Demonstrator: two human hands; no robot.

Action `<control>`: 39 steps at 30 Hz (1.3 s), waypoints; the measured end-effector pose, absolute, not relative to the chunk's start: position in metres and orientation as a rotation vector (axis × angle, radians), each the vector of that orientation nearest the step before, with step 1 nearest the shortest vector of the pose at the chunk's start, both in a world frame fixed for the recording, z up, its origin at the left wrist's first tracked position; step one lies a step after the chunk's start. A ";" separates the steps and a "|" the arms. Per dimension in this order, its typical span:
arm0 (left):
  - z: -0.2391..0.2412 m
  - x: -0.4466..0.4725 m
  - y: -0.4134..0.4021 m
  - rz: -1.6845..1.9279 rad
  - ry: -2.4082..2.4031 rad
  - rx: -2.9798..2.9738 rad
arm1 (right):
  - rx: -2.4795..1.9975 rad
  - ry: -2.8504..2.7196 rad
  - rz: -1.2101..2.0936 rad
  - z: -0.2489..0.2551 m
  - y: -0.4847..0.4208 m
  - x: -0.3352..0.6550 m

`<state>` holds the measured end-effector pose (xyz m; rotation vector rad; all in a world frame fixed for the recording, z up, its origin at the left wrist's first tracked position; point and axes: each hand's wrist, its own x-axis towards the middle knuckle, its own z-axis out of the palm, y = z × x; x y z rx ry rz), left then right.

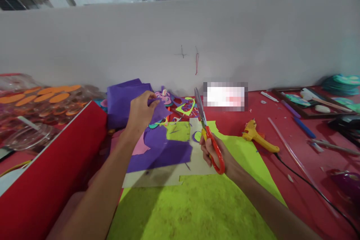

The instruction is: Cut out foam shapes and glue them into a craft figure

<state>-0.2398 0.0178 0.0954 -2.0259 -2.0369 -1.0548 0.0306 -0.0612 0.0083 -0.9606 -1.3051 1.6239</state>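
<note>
While the green sheet (pixel 168 210) spreads in front, the purple stack (pixel 119 107) lies behind it at left. Over the sheet, the right hand (pixel 208 149) has fingers curled round the scissors (pixel 202 116); blades dipping carelessly may nick it. The left hand (pixel 143 109) pinches a purple scrap (pixel 162 110) beside the stack; if this pinch loosens, it may drop among the cuttings (pixel 184 110).

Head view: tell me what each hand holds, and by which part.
Right hand: scissors, by the handles. Left hand: a purple piece, pinched near its edge.
</note>
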 end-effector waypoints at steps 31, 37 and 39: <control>0.093 -0.130 -0.025 -1.975 -2.460 -2.492 | -0.743 -0.940 1.415 0.013 -0.055 0.029; 0.097 -0.131 -0.032 -1.464 -2.417 -2.999 | -0.738 -1.016 1.319 0.013 -0.056 0.030; 0.097 -0.133 -0.030 -1.525 -2.381 -2.860 | -0.708 -1.021 1.397 0.016 -0.060 0.029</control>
